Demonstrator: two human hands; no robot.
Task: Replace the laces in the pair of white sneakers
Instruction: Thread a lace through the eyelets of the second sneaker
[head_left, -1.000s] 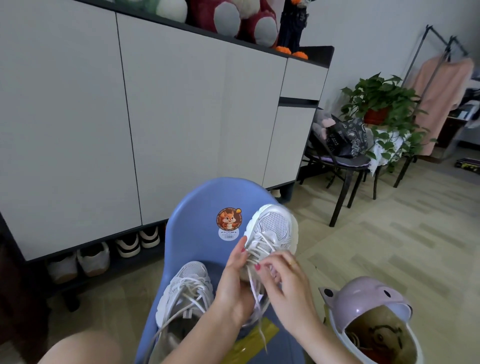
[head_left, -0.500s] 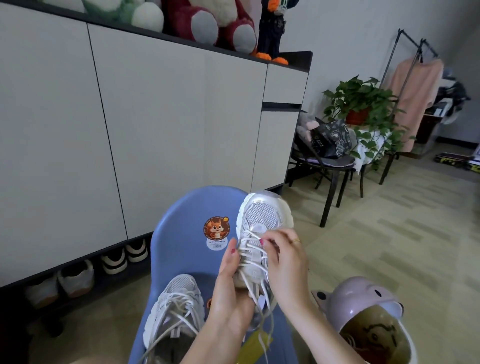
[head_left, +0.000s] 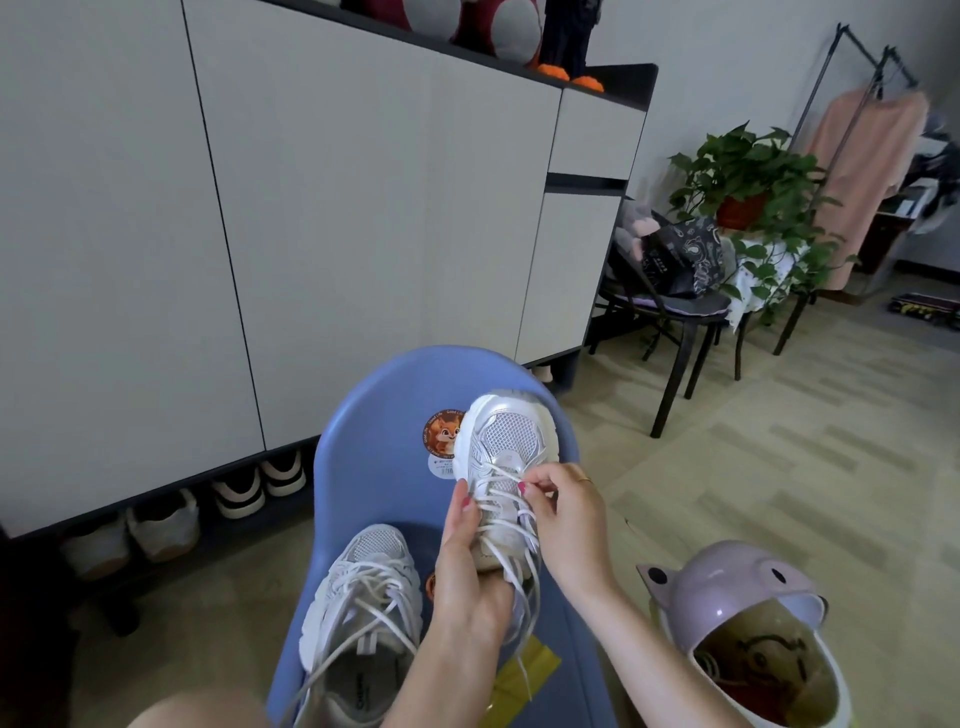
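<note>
We saw one white sneaker lying laced on the blue chair. Just right of it, our left hand gripped the raised sneaker from below, toe pointing away. Our right hand pinched a white lace at its eyelets. A lilac helmet sat on the floor, far right.

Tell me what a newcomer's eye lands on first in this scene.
First, the white sneaker held up at centre over the blue chair: the left hand holds its side while the right hand pinches a lace near the toe. Next, the second sneaker lying laced on the seat at lower left. Then the pink animal-shaped bin on the floor at lower right.
</note>
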